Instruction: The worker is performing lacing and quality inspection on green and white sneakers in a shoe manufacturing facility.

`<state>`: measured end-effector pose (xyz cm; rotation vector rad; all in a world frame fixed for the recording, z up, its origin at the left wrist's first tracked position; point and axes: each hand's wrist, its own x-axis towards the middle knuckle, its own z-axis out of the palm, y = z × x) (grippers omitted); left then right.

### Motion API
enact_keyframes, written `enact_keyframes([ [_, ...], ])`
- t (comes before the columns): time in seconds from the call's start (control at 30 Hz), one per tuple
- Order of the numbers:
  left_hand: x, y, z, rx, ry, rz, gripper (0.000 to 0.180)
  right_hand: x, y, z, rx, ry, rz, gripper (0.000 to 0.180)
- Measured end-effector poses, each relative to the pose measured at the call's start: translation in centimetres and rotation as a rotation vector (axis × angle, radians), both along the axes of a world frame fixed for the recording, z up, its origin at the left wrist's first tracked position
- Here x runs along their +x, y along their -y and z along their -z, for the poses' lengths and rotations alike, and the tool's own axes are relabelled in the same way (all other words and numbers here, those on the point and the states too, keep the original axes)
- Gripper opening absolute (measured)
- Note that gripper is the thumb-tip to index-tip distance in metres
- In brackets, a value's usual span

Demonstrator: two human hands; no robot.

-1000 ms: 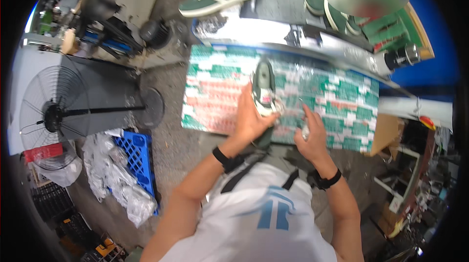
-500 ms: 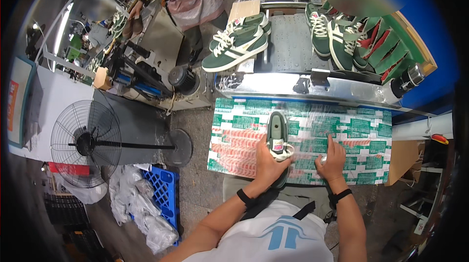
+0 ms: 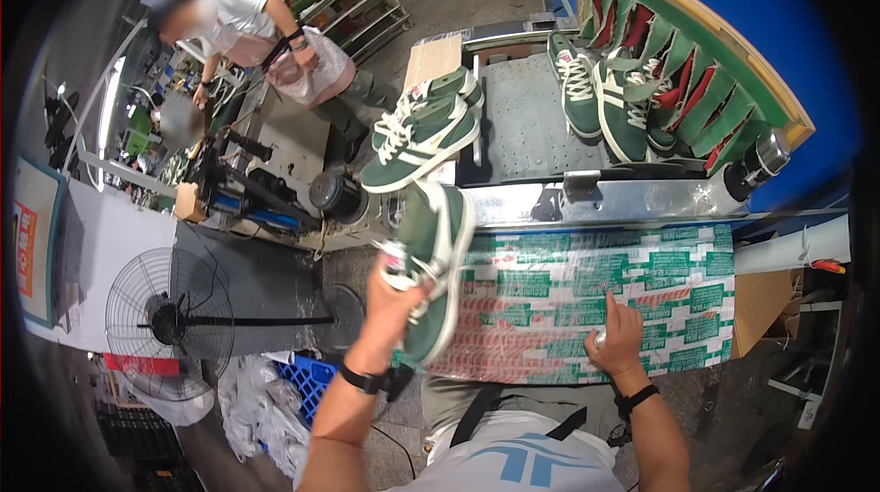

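My left hand [image 3: 389, 310] grips a green sneaker [image 3: 442, 263] with cream stripes, laces and sole. The shoe is raised on its side, toe toward me, over the left end of a board covered in green, white and red printed tape [image 3: 550, 272]. Slight motion blur softens the shoe and fingers. Above the board's right half is my right hand [image 3: 619, 338], its index finger stretched forward. The other fingers curl around a small pale object [image 3: 600, 338], mostly hidden, whose kind I cannot make out.
Beyond the board, green sneakers [image 3: 417, 151] stand left on the metal conveyor [image 3: 522, 107], with more sneakers [image 3: 579, 93] right. A green slotted rack [image 3: 706, 79] borders it. A floor fan [image 3: 165, 320] stands left, near a blue crate [image 3: 302, 382]. A co-worker [image 3: 284, 61] stands far left.
My left hand has carried the sneaker left and tilted it sideways from upright above the board. My right hand stays over the board. The view has shifted, bringing more of the co-worker into sight.
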<state>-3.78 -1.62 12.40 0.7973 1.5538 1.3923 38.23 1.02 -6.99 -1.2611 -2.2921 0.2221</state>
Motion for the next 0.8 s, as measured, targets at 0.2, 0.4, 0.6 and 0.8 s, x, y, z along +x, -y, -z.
enact_keyframes([
  [0.2,-8.5,-22.5,-8.3,0.458,-0.716,0.121,0.082,0.5,-0.1,-0.9,0.018,0.0,0.031,0.084],
  [0.4,-19.0,-44.7,-3.8,0.093,-0.882,0.419,0.08,-0.1,-0.4,-0.8,-0.01,0.033,-0.005,0.081],
  [0.6,-24.7,-50.9,3.8,-0.146,-1.106,0.53,0.072,0.1,-0.5,-1.3,-0.024,0.003,0.006,0.077],
  [0.8,0.7,-46.9,0.6,0.127,-1.11,0.451,0.059,1.1,-0.6,-1.3,-0.057,0.023,0.018,0.075],
])
